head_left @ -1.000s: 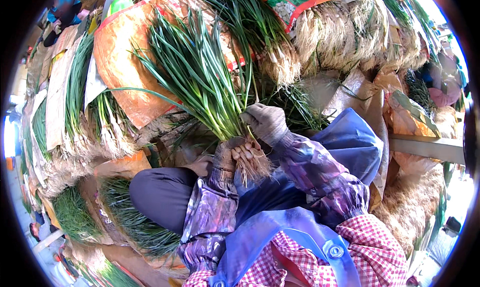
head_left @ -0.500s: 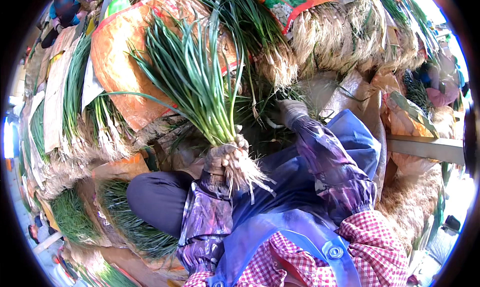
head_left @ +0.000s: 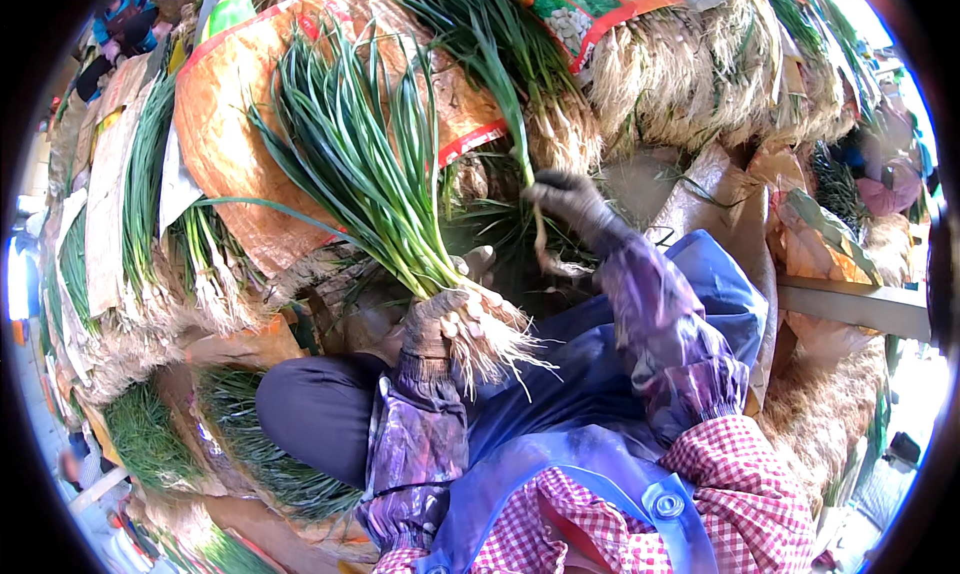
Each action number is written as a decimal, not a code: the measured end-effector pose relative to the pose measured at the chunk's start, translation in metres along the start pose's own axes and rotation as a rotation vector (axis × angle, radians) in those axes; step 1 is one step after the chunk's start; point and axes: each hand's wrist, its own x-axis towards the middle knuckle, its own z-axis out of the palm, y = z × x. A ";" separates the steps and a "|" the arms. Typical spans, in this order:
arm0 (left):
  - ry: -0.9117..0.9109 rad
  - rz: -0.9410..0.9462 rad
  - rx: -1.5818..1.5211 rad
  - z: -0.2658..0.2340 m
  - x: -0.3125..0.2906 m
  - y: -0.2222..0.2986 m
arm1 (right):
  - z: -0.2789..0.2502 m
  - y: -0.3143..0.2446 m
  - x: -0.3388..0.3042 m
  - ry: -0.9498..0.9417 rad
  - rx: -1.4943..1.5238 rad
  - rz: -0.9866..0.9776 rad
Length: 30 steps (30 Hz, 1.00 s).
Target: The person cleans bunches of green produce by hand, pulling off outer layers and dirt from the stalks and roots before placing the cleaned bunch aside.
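My left hand (head_left: 438, 326), gloved, is closed round the white lower ends of a thick bunch of spring onions (head_left: 360, 164). Their green leaves fan up and to the left, and pale roots hang beside my fist. My right hand (head_left: 575, 204), also gloved, pinches a single spring onion stalk (head_left: 527, 172); its green leaf runs upward and its root end dangles below the fingers. Loose green leaves (head_left: 500, 229) lie beneath, between the two hands.
An orange woven sack (head_left: 235, 124) lies under the leaves. A pile of spring onions (head_left: 565, 124) sits at the top centre, with rooted rows (head_left: 690, 74) to its right. More bundles (head_left: 150, 184) stand at left. A metal bar (head_left: 855, 307) juts in at right. Other people are at the edges.
My right hand has risen from the loose leaves and now has one stalk in its fingers. The bunch in my left hand has tipped slightly, its roots swinging right.
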 end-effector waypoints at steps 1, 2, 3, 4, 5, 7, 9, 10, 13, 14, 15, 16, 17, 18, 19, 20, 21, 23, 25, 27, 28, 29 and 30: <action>0.014 -0.021 0.040 0.004 0.003 0.000 | 0.008 0.002 -0.009 -0.073 -0.064 -0.031; 0.074 -0.034 0.078 0.005 0.000 -0.001 | 0.030 0.005 -0.020 -0.124 -0.086 -0.088; 0.246 -0.102 -0.010 -0.001 0.001 -0.009 | 0.047 0.003 -0.029 -0.167 -0.114 -0.152; 0.186 -0.112 0.067 -0.016 0.000 -0.015 | 0.062 -0.005 -0.036 -0.199 -0.204 -0.102; 0.177 -0.154 0.049 -0.032 -0.002 -0.020 | 0.072 -0.013 -0.039 -0.234 -0.294 -0.052; 0.115 0.035 0.096 0.004 0.011 -0.024 | 0.052 0.020 -0.020 -0.103 -0.182 -0.189; -0.077 0.086 -0.113 0.029 0.002 -0.012 | 0.017 0.033 0.013 0.268 -0.776 -0.444; -0.243 0.147 -0.146 0.012 -0.002 -0.009 | 0.012 0.011 0.021 0.395 -0.860 -0.398; -0.173 0.275 -0.091 0.039 0.000 -0.001 | -0.011 -0.039 0.048 0.681 -1.163 -0.408; -0.185 0.160 -0.073 0.035 0.014 -0.002 | -0.040 -0.032 0.068 0.737 -1.308 -0.481; -0.150 0.084 -0.043 0.018 0.016 0.002 | -0.030 -0.035 0.072 0.613 -1.287 -0.331; -0.104 0.036 -0.118 0.016 0.019 0.001 | -0.019 -0.044 0.072 0.493 -1.269 -0.188; -0.085 0.048 -0.098 0.001 0.025 -0.001 | -0.009 -0.049 0.068 0.375 -1.247 -0.045; -0.019 0.065 -0.076 -0.008 0.028 -0.003 | -0.007 -0.040 0.055 0.403 -1.133 -0.299; 0.055 0.083 -0.060 -0.013 0.029 -0.006 | 0.002 -0.039 0.036 0.405 -1.136 -0.403; 0.119 0.096 0.101 -0.007 0.026 -0.003 | 0.016 -0.043 0.014 0.245 -0.976 -0.284; 0.173 0.084 0.170 -0.008 0.024 -0.001 | 0.025 -0.035 -0.005 -0.018 -0.483 -0.118; 0.258 0.036 0.212 -0.015 0.023 0.002 | 0.045 -0.001 -0.037 -0.230 -0.266 -0.162; 0.244 0.062 0.121 -0.002 0.028 -0.007 | 0.053 0.027 -0.043 -0.179 0.260 0.144; 0.226 0.015 0.158 0.009 0.030 -0.005 | 0.043 0.024 -0.044 -0.212 -0.137 0.006; 0.247 0.016 0.183 0.016 0.029 -0.007 | 0.034 0.021 -0.040 -0.184 -0.544 -0.117; 0.270 0.018 0.192 0.009 0.025 -0.010 | 0.038 -0.002 -0.032 -0.054 -0.724 -0.154; 0.295 0.023 0.202 -0.006 0.021 -0.013 | 0.050 -0.020 -0.025 -0.021 -0.810 -0.068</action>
